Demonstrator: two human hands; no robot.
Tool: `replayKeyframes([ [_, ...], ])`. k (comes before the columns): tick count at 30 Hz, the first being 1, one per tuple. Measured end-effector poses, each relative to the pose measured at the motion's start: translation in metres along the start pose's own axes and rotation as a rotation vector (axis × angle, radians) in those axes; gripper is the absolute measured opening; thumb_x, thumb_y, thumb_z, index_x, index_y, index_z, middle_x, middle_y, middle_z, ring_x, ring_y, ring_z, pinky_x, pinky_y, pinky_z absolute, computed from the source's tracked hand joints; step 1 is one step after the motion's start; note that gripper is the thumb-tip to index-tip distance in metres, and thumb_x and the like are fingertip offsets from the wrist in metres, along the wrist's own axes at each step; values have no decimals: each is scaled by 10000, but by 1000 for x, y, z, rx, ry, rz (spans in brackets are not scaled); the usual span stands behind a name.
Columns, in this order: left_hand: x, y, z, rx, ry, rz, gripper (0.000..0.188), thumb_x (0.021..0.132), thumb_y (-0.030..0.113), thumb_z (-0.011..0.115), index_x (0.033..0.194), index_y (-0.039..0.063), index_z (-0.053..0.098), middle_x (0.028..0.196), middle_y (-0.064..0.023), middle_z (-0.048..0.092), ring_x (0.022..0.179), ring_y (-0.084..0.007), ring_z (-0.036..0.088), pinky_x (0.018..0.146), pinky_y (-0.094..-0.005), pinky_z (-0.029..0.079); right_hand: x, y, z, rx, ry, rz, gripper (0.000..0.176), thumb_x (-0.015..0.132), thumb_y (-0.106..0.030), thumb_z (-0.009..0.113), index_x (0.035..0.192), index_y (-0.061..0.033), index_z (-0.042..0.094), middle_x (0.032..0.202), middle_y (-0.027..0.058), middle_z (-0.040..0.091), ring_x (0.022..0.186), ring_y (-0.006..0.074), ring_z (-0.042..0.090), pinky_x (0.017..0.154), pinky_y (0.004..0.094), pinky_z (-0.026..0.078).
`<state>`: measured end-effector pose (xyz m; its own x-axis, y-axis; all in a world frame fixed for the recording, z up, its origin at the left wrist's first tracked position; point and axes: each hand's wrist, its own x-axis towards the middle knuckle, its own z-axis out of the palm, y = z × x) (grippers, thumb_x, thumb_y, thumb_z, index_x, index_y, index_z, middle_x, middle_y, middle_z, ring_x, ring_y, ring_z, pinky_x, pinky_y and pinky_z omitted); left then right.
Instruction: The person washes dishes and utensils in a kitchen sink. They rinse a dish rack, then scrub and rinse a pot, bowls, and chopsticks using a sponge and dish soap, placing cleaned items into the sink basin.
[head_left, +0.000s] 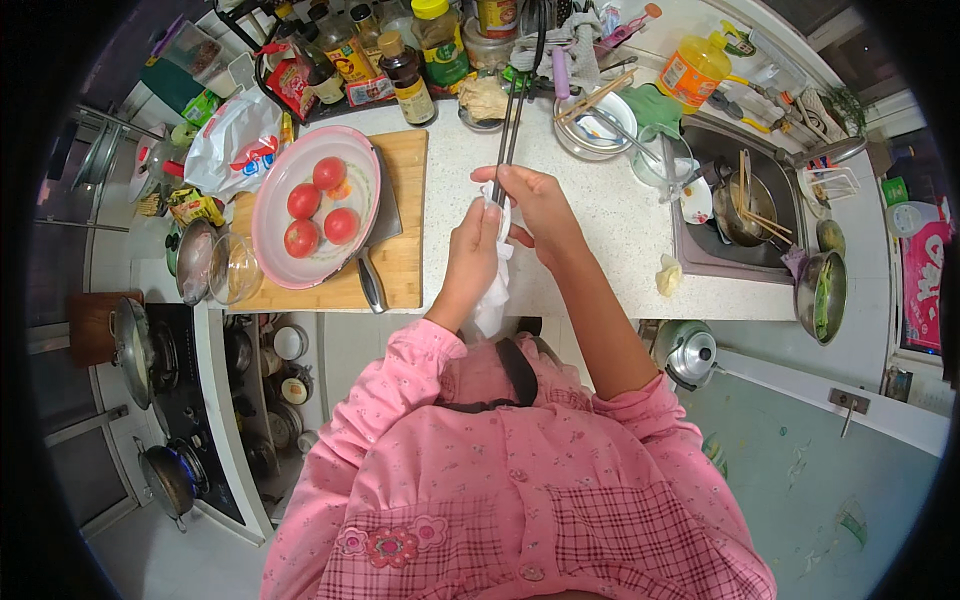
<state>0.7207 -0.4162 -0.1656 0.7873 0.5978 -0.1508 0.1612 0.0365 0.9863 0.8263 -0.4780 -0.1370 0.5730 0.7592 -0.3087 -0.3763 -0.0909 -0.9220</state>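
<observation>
Both hands meet above the front edge of the counter. My right hand (536, 214) grips a pair of dark chopsticks (513, 124) that point away from me. In my left hand (476, 251) is a crumpled white cloth or paper towel (491, 300), wrapped about the chopsticks' near ends and hanging down. To the left, a pink-rimmed enamel basin (262, 259) holds several red tomatoes (302, 201). It rests on a wooden cutting board (405, 270), partly over a cleaver (371, 281) whose handle sticks out towards me.
Bottles (409, 86) and jars line the back. A metal bowl (596, 146) with wooden chopsticks stands back right, beside the sink (742, 259) holding a pan. At far left, a pan (169, 480) sits over a lit blue flame on the stove (199, 435). A kettle (690, 352) stands below the counter.
</observation>
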Motion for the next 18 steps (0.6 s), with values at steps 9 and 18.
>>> replayKeyframes([
  [9, -2, 9, -2, 7, -13, -54, 363, 973, 278, 349, 880, 2, 566, 610, -101, 588, 542, -150, 541, 517, -316, 428, 16, 1, 4, 70, 161, -134, 269, 910, -207, 489, 912, -4, 667, 784, 56, 615, 672, 104, 522, 564, 237, 432],
  [18, -10, -16, 6, 127, 16, 81, 371, 986, 295, 363, 835, 21, 562, 665, -4, 521, 570, -58, 435, 525, -223, 373, 37, -13, -11, 68, 272, -306, 278, 902, -187, 503, 906, 47, 652, 929, 120, 671, 865, 150, 570, 855, 287, 421],
])
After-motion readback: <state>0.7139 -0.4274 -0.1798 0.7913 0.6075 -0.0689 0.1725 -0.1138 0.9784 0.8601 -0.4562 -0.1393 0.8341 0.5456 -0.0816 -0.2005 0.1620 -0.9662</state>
